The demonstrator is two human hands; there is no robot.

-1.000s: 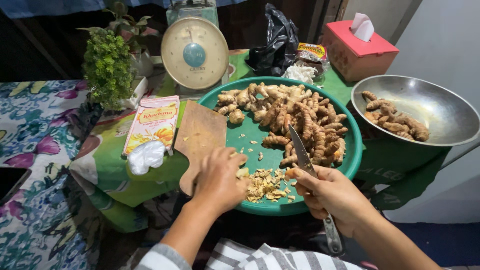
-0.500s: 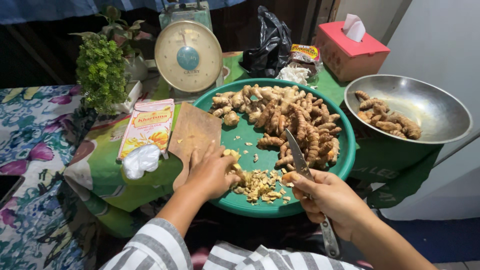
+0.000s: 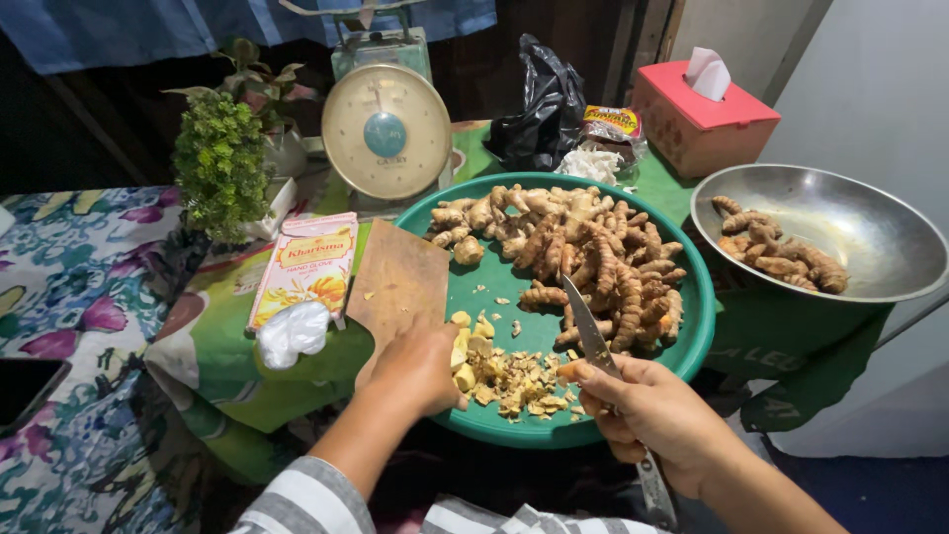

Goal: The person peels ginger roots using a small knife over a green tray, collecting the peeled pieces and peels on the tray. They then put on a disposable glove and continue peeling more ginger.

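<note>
In the head view, the right hand [image 3: 657,415] sits at the lower right of the frame, its fingers closed around a knife [image 3: 590,334] whose blade points up and left over the green basin [image 3: 494,425]; a small orange piece seems pinched at the fingertips beside the blade, though it is too small to be sure. The left hand [image 3: 420,368] lies at lower centre, fingers curled down onto the pile of chopped pieces [image 3: 509,381] at the near edge of the basin, touching them; whether it grips any I cannot tell. Just left of that hand a wooden cutting board [image 3: 400,282] leans on the basin's rim. Whole turmeric roots [image 3: 578,252] fill the far half of the basin. At right a steel bowl [image 3: 860,252] holds a few more roots. A weighing scale [image 3: 386,129] stands at upper centre on the table [image 3: 213,346].
</note>
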